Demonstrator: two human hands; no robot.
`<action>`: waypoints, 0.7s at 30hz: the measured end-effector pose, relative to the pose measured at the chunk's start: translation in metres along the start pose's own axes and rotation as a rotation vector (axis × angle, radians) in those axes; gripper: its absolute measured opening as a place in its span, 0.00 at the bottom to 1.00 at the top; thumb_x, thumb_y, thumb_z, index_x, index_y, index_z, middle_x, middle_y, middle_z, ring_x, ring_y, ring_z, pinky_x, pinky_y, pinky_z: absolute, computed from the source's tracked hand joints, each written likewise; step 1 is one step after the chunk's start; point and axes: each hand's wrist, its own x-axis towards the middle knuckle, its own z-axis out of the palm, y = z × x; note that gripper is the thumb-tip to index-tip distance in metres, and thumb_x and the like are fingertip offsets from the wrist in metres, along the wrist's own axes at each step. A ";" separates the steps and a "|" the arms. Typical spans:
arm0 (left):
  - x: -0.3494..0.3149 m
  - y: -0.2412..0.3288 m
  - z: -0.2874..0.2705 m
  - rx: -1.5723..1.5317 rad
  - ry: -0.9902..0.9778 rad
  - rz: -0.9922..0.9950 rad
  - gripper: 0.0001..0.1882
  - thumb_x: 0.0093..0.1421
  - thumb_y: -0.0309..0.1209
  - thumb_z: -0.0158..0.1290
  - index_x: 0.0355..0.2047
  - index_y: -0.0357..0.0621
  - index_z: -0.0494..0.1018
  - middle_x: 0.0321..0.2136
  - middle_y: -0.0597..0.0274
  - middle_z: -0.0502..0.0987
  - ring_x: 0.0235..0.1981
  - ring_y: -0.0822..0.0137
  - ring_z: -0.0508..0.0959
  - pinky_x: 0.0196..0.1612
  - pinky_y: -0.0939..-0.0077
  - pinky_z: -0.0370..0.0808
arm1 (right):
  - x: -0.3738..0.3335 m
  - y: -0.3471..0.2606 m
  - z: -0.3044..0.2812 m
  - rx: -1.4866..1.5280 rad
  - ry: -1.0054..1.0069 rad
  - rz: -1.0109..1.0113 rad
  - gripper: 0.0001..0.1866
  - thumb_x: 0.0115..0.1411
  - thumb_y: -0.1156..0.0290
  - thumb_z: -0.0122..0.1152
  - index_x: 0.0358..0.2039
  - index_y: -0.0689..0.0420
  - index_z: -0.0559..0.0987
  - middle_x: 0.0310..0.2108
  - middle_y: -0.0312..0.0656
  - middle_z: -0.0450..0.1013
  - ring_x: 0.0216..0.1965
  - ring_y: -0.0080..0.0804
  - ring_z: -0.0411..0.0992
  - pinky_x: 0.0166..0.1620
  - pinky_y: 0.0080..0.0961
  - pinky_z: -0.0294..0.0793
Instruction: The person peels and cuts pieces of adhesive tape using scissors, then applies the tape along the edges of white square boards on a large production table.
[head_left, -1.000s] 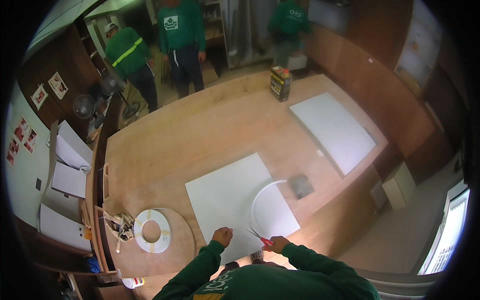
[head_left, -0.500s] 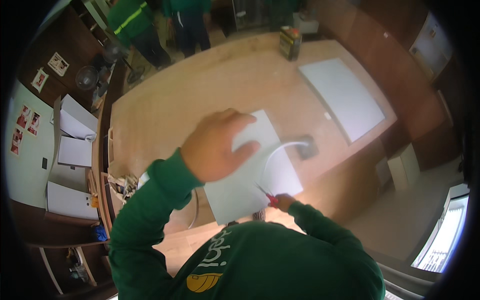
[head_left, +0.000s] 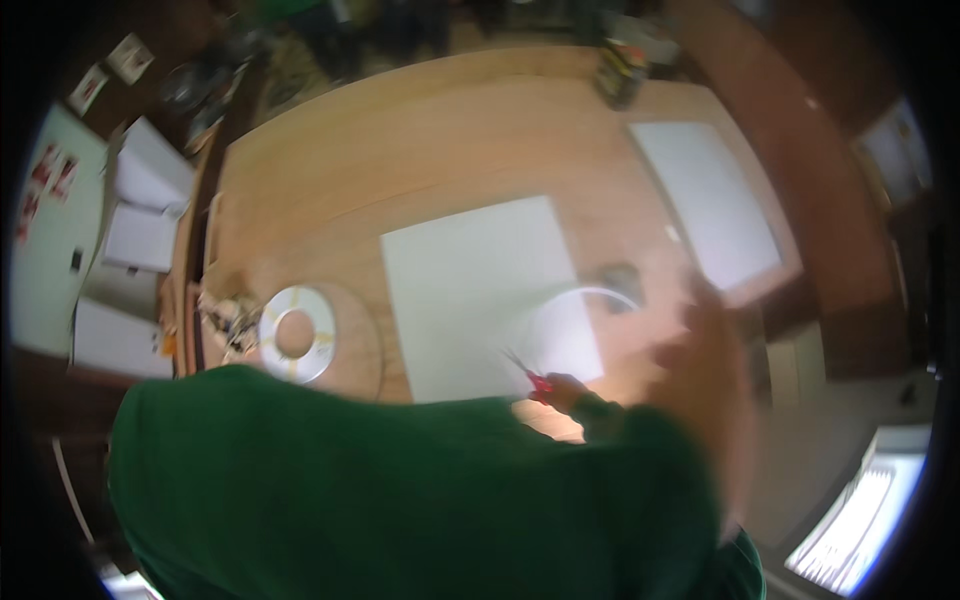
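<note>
On my head feed, the right hand [head_left: 567, 391] is wrapped around the red handles of the scissors [head_left: 541, 385], which sit over the near part of the white panel [head_left: 480, 285]. Held by the handles, I'd guess, so the blades stay clear of the fingers. Scissors point away from the body and leftward; long axis diagonal, handles near and right, tips far and left. Blades too blurred for me to tell the gap.

Left arm crosses in front of the body to the right; the left hand [head_left: 708, 380] is a smear beyond the right hand. Can't tell whether it's clenched, released or gripping anything.

White strip [head_left: 580, 291] arcs over the panel's right side, bulging away from me, its right end at the dark square pad [head_left: 622, 280]. The bend probably comes from being stored wound, like the white roll [head_left: 321, 336] lying flat at left. Panel lies flat on the wooden table [head_left: 430, 140], presumably for full support; sleeve hides its near edge, so long axis uncertain. Second white panel [head_left: 708, 200] lies far right, beyond the pad.
</note>
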 end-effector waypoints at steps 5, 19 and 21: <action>-0.033 -0.003 -0.003 0.048 0.020 -0.090 0.09 0.52 0.32 0.54 0.18 0.43 0.72 0.20 0.55 0.68 0.27 0.60 0.66 0.37 0.61 0.61 | -0.025 0.001 -0.037 -0.050 0.093 0.015 0.22 0.56 0.51 0.63 0.32 0.61 0.77 0.28 0.45 0.76 0.30 0.37 0.74 0.37 0.34 0.73; -0.152 -0.101 0.112 -0.421 0.117 -0.630 0.21 0.62 0.31 0.53 0.15 0.35 0.63 0.12 0.46 0.57 0.13 0.57 0.57 0.19 0.63 0.57 | -0.092 -0.081 0.038 0.077 -0.022 0.105 0.26 0.52 0.46 0.63 0.34 0.60 0.77 0.32 0.53 0.76 0.35 0.49 0.74 0.39 0.44 0.71; -0.189 -0.111 0.187 -0.530 0.011 -0.716 0.25 0.65 0.41 0.48 0.16 0.35 0.68 0.15 0.41 0.66 0.20 0.44 0.68 0.27 0.53 0.64 | -0.098 -0.084 0.042 0.041 -0.015 0.038 0.26 0.53 0.46 0.62 0.38 0.59 0.77 0.35 0.50 0.76 0.38 0.47 0.75 0.41 0.41 0.72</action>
